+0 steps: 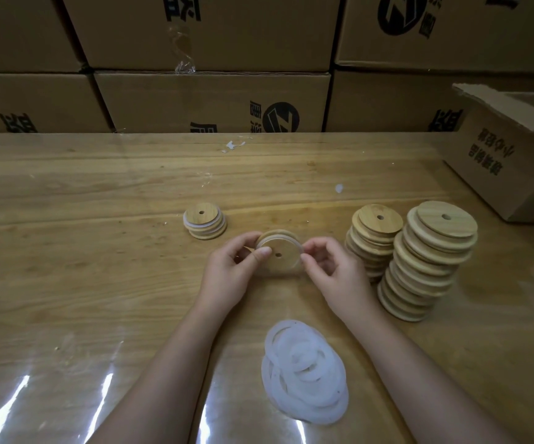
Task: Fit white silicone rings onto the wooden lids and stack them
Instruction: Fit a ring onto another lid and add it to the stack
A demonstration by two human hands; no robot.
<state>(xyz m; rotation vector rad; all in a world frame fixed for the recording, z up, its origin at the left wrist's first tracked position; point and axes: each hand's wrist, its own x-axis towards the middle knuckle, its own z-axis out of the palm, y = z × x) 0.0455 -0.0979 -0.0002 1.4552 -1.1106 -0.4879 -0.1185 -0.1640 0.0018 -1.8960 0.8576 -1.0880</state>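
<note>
A round wooden lid (283, 256) with a small centre hole is held above the table between both hands. My left hand (232, 270) grips its left edge, thumb on the lid's face. My right hand (333, 270) pinches the right edge, where a white silicone ring (297, 243) runs around the rim. A short stack of ringed lids (205, 223) stands just beyond, to the left. Two tall stacks of bare wooden lids (432, 261) lean at the right. A heap of loose white rings (304, 370) lies near me between my forearms.
The wooden table (83, 251) has a glossy clear covering. An open cardboard box (509, 155) sits at the far right corner. Stacked printed cartons (211, 97) wall off the table's far edge. Small white scraps lie near the far edge.
</note>
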